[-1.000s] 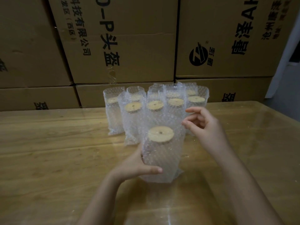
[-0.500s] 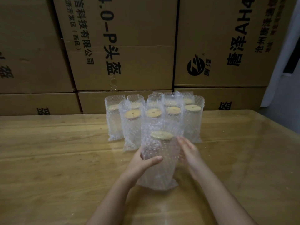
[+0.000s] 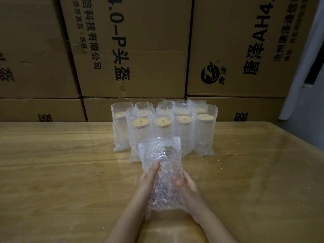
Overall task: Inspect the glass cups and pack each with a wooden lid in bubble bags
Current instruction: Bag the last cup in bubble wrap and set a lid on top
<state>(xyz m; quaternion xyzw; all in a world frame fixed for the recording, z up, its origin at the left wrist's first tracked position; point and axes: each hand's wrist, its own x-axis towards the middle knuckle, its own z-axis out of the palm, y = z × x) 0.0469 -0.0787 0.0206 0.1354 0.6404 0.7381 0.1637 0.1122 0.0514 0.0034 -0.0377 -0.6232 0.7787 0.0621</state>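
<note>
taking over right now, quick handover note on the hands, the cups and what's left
Left hand and right hand: both grip one bagged cup from its sides, in front of the packed cups.
Packed cups: a cluster standing upright in bubble bags, wooden lids showing on the front ones, at the back of the table.
Done: that cluster.
Left: the held cup's lid is hard to see through the wrap, so check it, then stand it with the others. No bare cups in view.
</note>
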